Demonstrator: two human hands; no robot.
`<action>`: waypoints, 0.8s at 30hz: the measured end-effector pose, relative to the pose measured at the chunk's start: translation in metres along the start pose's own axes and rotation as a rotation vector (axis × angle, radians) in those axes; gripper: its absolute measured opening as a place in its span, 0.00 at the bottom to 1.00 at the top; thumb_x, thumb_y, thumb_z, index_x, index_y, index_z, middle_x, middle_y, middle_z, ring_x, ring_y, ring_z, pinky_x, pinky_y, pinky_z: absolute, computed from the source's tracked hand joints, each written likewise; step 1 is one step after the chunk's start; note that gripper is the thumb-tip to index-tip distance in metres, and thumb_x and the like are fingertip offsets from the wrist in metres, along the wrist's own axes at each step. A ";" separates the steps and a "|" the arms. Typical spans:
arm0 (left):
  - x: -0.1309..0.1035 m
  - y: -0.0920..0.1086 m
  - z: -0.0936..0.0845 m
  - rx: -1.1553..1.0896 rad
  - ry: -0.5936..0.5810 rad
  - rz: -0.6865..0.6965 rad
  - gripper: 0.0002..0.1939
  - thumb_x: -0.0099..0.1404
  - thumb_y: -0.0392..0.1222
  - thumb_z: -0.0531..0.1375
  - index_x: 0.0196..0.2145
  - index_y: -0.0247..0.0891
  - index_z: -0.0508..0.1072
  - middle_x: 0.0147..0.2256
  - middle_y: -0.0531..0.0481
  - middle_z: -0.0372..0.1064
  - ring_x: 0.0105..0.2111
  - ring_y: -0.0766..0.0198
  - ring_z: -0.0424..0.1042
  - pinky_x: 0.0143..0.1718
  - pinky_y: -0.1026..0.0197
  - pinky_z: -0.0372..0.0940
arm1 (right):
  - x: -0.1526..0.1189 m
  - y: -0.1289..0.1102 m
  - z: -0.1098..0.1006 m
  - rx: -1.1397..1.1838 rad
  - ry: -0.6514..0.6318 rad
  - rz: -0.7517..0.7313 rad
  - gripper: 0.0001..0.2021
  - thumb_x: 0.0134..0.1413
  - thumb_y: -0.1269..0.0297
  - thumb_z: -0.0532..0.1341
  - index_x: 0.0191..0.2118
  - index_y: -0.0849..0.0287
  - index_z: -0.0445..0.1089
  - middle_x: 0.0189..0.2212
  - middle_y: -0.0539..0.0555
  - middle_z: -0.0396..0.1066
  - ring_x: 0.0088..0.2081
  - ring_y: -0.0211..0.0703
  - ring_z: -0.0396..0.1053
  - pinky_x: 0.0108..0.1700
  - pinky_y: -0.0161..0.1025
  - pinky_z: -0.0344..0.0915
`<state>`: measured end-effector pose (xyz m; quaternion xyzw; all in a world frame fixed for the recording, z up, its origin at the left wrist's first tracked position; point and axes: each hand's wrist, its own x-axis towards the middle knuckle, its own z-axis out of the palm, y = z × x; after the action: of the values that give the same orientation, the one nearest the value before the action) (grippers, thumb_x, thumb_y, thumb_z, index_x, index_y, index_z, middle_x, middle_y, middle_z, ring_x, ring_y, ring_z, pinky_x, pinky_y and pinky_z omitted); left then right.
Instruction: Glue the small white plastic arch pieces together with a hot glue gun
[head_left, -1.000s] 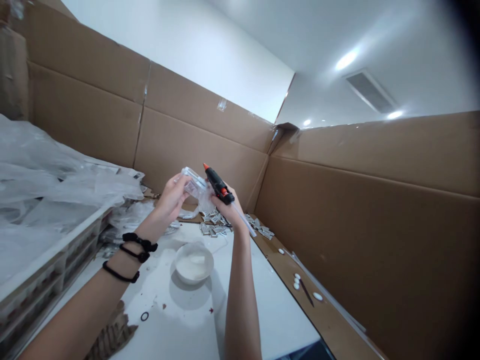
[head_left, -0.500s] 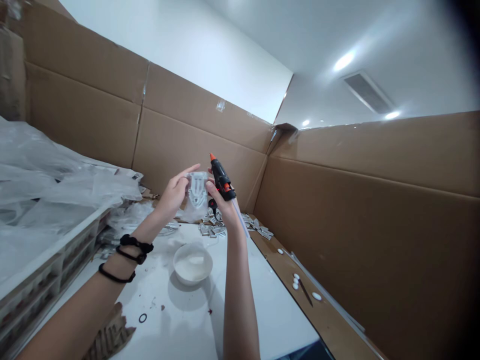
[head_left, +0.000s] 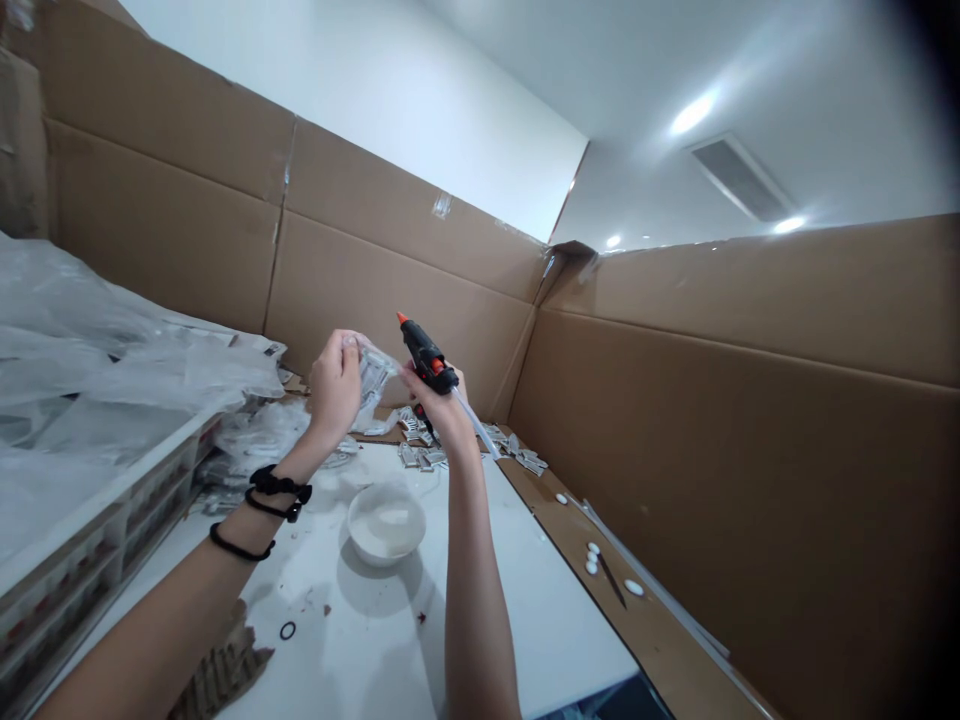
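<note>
My left hand (head_left: 335, 380) is closed on the edge of a clear plastic bag (head_left: 374, 378) that has a pale, striped flat piece inside. A black and orange hot glue gun (head_left: 427, 355) is in my right hand (head_left: 448, 405), its orange nozzle pointing up and left and a glue stick (head_left: 474, 418) trailing from its back. The right thumb and fingertips also pinch the bag's other edge, so it stretches between both hands. Below them a white bowl (head_left: 385, 558) stands on the white table (head_left: 555, 600), holding something white.
Several grey and white flat pieces (head_left: 529, 460) lie at the table's back. White oval pieces (head_left: 634, 588) and a dark thin tool (head_left: 611, 580) rest on the right cardboard strip. Plastic bags (head_left: 135, 350) pile up left above a compartment rack (head_left: 120, 520). Cardboard walls (head_left: 390, 260) enclose the table.
The bag has turned and is now pulled taut at a slant between the hands. My left hand has closed and moved slightly left; the glue gun has shifted left.
</note>
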<state>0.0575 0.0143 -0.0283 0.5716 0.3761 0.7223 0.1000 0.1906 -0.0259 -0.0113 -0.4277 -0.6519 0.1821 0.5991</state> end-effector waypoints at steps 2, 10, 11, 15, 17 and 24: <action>0.006 -0.004 -0.005 0.017 0.024 0.024 0.13 0.67 0.44 0.45 0.33 0.39 0.67 0.30 0.50 0.68 0.33 0.62 0.67 0.38 0.63 0.59 | 0.000 0.001 -0.006 -0.029 0.048 0.032 0.15 0.43 0.53 0.62 0.31 0.62 0.70 0.20 0.48 0.62 0.22 0.34 0.60 0.27 0.32 0.62; 0.008 -0.003 -0.006 0.013 -0.069 0.060 0.12 0.66 0.43 0.45 0.32 0.38 0.66 0.29 0.50 0.68 0.31 0.62 0.67 0.37 0.63 0.59 | -0.005 -0.005 -0.011 0.127 -0.149 -0.206 0.18 0.50 0.55 0.60 0.46 0.55 0.69 0.42 0.52 0.70 0.41 0.42 0.67 0.44 0.39 0.65; 0.006 -0.002 -0.004 0.012 -0.077 0.050 0.12 0.66 0.42 0.45 0.32 0.38 0.66 0.29 0.50 0.67 0.31 0.62 0.67 0.37 0.63 0.59 | -0.005 -0.006 -0.009 0.121 -0.190 -0.206 0.18 0.50 0.55 0.60 0.46 0.55 0.69 0.41 0.52 0.70 0.40 0.41 0.67 0.43 0.38 0.65; 0.001 -0.001 0.000 0.023 -0.047 0.029 0.13 0.67 0.42 0.45 0.32 0.39 0.66 0.30 0.50 0.67 0.33 0.61 0.67 0.38 0.62 0.59 | -0.005 -0.005 -0.007 0.010 -0.200 -0.138 0.16 0.47 0.57 0.62 0.42 0.57 0.70 0.30 0.48 0.68 0.31 0.39 0.65 0.37 0.36 0.65; 0.003 -0.003 -0.003 0.062 -0.023 0.023 0.12 0.66 0.42 0.46 0.32 0.39 0.67 0.27 0.51 0.65 0.32 0.61 0.67 0.38 0.62 0.58 | -0.004 -0.004 -0.012 -0.029 -0.169 -0.121 0.15 0.47 0.57 0.61 0.41 0.58 0.70 0.28 0.48 0.67 0.30 0.38 0.63 0.36 0.35 0.64; 0.002 -0.001 -0.009 0.231 -0.039 0.094 0.11 0.66 0.44 0.47 0.31 0.40 0.66 0.20 0.54 0.58 0.24 0.63 0.62 0.30 0.63 0.54 | -0.005 -0.009 -0.014 -0.034 0.041 -0.205 0.16 0.47 0.54 0.60 0.40 0.60 0.69 0.33 0.52 0.69 0.35 0.41 0.65 0.40 0.37 0.63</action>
<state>0.0487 0.0126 -0.0281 0.6103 0.4274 0.6669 0.0068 0.2002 -0.0383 -0.0049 -0.3727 -0.6829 0.1001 0.6203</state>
